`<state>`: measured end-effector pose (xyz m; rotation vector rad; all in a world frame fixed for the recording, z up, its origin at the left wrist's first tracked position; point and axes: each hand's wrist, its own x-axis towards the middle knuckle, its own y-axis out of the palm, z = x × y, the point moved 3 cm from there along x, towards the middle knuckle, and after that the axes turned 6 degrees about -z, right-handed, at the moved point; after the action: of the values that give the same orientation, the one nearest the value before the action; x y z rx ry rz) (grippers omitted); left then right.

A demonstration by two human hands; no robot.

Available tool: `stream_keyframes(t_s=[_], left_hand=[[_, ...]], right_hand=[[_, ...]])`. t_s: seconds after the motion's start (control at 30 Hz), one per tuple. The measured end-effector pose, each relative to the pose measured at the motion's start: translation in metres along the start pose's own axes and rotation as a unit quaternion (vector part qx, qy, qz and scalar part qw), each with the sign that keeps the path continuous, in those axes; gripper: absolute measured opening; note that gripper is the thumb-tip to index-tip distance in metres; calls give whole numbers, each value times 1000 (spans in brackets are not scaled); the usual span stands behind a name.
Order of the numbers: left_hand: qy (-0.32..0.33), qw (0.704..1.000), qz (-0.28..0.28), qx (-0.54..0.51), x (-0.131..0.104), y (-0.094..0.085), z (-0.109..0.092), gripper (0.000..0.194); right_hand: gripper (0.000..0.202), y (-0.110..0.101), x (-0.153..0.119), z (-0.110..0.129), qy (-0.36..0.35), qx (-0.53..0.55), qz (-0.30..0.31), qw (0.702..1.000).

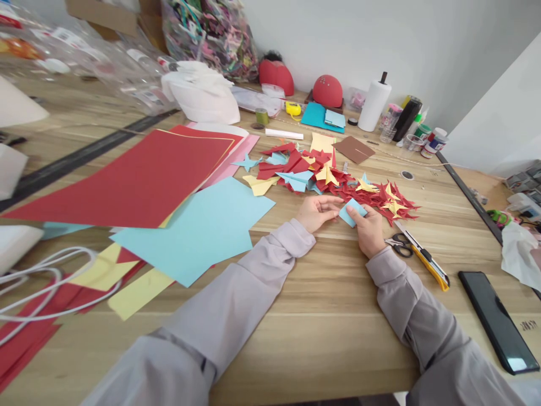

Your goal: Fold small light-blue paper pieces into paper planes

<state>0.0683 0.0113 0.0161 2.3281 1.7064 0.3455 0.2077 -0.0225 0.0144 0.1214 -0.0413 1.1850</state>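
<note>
A small light-blue paper square (352,213) is pinched between the thumb and fingers of my right hand (370,230). At the square's left corner is my left hand (316,213), its fingers stretched towards the paper and apart from one another; whether they touch it is hard to tell. Just beyond both hands lies a pile of folded red, yellow and blue paper pieces (296,163), with stars (394,207) at its right end. Large sheets, one red (139,175) and one light blue (198,225), spread out to the left of my left hand.
Black scissors (401,245) and a yellow cutter (431,262) lie right of my right hand. A phone (499,318) rests farther right. White cables (54,282) cross paper scraps at left. Bottles, a white roll (374,106) and red domes (327,91) stand at the back.
</note>
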Motion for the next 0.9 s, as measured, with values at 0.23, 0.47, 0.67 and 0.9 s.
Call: stream_keyframes(t_s=[0.23,0.47,0.67,0.9], left_hand=[[-7,1000,-1,-7,1,-1,5,37],[-10,1000,-19,-6,-1,1,4,38],[21,998,-31,48,1,1,6,44],[13,998,-16,64,0,0,5,39]], right_hand=[[28,-3,4,-5,-9,16,-9,1000],[28,-1,1,0,-9,-3,-4,1000],[29,2,-3,4,-20,-28,27,999],[34,3,-4,4,-13,-24,51,998]])
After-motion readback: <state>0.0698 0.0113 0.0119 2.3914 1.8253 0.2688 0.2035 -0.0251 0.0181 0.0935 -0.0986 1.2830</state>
